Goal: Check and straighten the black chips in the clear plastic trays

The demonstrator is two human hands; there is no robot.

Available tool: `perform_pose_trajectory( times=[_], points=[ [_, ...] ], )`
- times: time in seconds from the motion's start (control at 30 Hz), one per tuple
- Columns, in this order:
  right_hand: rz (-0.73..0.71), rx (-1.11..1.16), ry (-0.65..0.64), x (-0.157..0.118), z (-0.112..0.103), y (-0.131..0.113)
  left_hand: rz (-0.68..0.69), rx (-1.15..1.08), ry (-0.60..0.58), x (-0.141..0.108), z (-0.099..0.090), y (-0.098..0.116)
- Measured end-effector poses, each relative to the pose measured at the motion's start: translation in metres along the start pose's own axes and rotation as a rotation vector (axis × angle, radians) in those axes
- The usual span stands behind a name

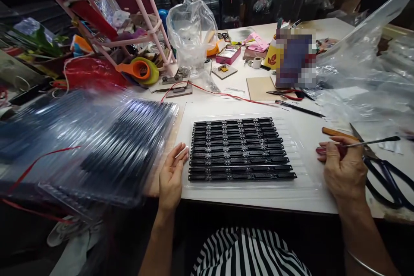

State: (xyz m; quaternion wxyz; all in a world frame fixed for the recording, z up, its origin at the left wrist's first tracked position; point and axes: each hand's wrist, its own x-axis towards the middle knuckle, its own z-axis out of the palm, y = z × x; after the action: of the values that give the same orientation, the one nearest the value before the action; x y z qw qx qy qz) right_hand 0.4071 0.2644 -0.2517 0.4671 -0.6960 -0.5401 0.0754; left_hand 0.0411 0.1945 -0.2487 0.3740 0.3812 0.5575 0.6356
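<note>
The open left hand point(172, 179) borders the clear plastic tray point(301, 161), presumably for steadying. The right hand point(346, 170) grips a slim red-handled metal tool point(377, 142), clear of the black slatted strips point(241, 154).

1. One clear tray point(305, 168) near the middle of the near edge of the table point(333, 28).
2. About ten rows of black strips point(239, 161) in it; the far rows sit too close for a sure count.
3. One pile of wrapped black trays point(129, 138) at the near left corner; its layers blur beyond counting.
4. Two pairs of scissors: one large pair point(384, 172) by the right edge, one small pair point(224, 36) toward the far edge.
5. One pair of red-handled pliers point(287, 93).
6. One thin metal-shafted tool point(375, 141), held in the person's right hand point(344, 168).
7. One pink rack point(150, 26) toward the far left corner.
8. One yellow container point(271, 55).
</note>
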Motion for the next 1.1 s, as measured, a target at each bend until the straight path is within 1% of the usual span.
perform_pose_trajectory(
  times=[0.13, 0.33, 0.63, 0.9, 1.1],
  points=[
    [-0.014, -0.007, 0.009, 0.0006, 0.0004, 0.0045, 0.011, -0.008, -0.008, 0.0015, 0.0020, 0.0002],
    [0.001, -0.005, 0.000, 0.0012, 0.0018, 0.0074, 0.005, 0.004, 0.015, 0.0025, 0.0026, -0.0006],
    [0.017, -0.024, 0.000, 0.0008, 0.0019, 0.0011, 0.019, 0.047, 0.011, 0.0040, 0.0019, -0.0016],
    [0.002, -0.004, -0.004, 0.0007, 0.0043, 0.0050, 0.021, 0.037, 0.025, 0.0053, 0.0018, -0.0025],
    [0.002, 0.007, 0.001, 0.0006, 0.0050, 0.0034, 0.018, 0.038, 0.026, 0.0050, 0.0009, -0.0020]
  ],
)
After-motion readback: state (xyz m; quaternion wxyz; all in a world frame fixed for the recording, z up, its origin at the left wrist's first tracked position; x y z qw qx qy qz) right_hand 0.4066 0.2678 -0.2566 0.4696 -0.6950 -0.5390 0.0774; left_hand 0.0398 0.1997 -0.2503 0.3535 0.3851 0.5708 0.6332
